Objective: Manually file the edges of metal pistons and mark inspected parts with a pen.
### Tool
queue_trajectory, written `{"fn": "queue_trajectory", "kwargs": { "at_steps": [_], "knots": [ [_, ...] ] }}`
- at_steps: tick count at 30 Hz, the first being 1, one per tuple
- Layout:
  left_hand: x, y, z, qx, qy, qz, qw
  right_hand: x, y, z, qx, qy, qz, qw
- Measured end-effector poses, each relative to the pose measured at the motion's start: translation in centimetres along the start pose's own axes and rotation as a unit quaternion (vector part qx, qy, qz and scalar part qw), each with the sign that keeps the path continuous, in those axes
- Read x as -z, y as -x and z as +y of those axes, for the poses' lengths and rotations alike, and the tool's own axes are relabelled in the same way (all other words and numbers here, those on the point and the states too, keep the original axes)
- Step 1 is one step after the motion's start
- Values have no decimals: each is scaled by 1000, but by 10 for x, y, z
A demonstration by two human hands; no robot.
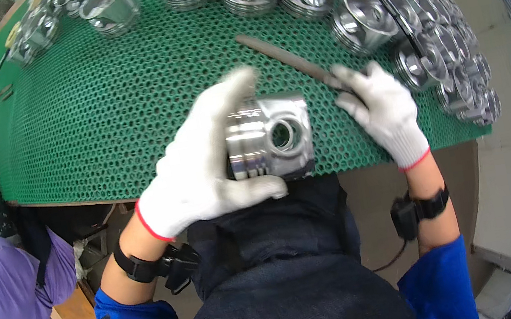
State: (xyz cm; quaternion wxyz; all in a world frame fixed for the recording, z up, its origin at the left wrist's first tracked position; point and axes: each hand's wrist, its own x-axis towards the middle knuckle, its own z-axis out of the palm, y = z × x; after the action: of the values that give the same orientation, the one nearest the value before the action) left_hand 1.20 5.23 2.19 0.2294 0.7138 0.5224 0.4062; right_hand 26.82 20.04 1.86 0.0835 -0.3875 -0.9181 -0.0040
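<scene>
Left grip (189,164), in a white knit glove with red cuff trim, curves around a shiny silver metal piston (272,135), thumb below, fingers above, though whether it is clenched I can't tell! That piston's on its side by the near edge of the green perforated tabletop (124,100), round pin hole facing up. Over to the right grip (385,107), gloved alike, pinching the near end of a slim grey-brown rod (286,58)! Silver pistons (362,18) crowd the far and right sides; at far left, a purple-clad person (22,279).
</scene>
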Motion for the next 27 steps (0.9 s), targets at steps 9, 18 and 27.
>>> {"fn": "queue_trajectory", "kwargs": {
  "at_steps": [9, 18, 27],
  "knots": [
    [35, 89, -7, 59, -207, 103, 971, 8, 77, -67, 36, 17, -51, 998],
    [22, 77, -1, 62, -120, 84, 987, 44, 113, -48, 58, -276, -75, 957],
    [25, 78, -6, 43, -101, 69, 992, 53, -30, -108, 123, -273, -78, 951]
  ]
}}
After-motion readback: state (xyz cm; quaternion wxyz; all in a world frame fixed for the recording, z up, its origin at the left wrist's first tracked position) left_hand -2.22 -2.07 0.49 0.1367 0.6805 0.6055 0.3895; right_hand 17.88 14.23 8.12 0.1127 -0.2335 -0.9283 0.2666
